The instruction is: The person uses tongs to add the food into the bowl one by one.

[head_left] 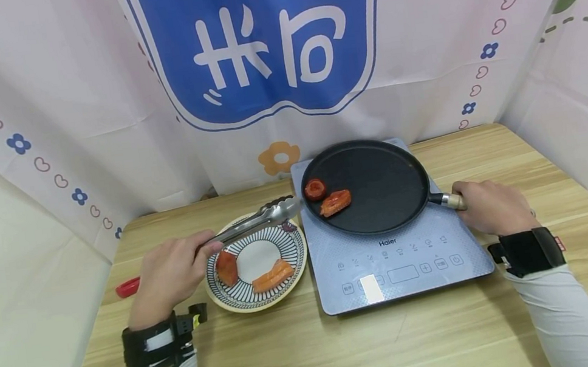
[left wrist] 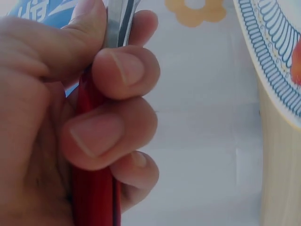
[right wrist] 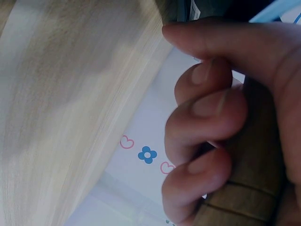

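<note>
My left hand grips metal tongs by their red handle, the fingers curled round it. The tongs' tips hang over the far side of a patterned plate, close to the pan's left edge. On the plate lie an orange strip of food and a reddish-brown piece. My right hand is wrapped round the wooden handle of a flat black frying pan. Inside the pan, at its left side, are a round red piece and an orange-red piece.
Under the pan is a Haier induction cooktop with a touch panel along its near side. All this stands on a wooden table. A printed white cloth hangs behind the table's back edge. The plate sits just left of the cooktop.
</note>
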The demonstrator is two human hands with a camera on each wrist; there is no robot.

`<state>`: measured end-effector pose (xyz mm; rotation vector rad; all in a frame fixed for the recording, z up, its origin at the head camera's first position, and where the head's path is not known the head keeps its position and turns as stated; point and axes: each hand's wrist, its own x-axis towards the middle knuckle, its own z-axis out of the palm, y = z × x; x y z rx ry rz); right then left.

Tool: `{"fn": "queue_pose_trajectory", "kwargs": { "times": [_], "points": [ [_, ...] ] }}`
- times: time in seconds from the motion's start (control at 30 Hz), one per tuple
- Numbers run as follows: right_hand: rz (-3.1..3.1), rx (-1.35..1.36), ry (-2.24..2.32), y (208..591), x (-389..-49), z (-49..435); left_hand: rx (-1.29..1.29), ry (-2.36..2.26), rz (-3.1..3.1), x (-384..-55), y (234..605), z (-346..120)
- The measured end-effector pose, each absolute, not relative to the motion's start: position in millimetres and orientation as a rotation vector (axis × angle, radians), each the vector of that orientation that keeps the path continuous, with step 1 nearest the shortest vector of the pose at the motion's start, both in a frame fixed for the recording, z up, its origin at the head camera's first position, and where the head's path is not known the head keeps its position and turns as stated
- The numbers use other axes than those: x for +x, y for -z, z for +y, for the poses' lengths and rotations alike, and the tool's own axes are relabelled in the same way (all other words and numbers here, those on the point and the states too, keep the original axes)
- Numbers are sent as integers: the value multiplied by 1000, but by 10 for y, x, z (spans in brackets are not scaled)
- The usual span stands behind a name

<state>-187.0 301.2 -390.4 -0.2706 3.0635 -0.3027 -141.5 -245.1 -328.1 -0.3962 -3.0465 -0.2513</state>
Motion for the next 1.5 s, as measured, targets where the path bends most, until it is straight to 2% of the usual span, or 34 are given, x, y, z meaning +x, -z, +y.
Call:
{"fn": "queue_pose_trajectory", "kwargs": {
  "times": [1.5],
  "points": [
    [3054, -256, 295, 3907, -1878, 3012, -609, 118, -2681, -1489, 3627, -1442]
  ]
}}
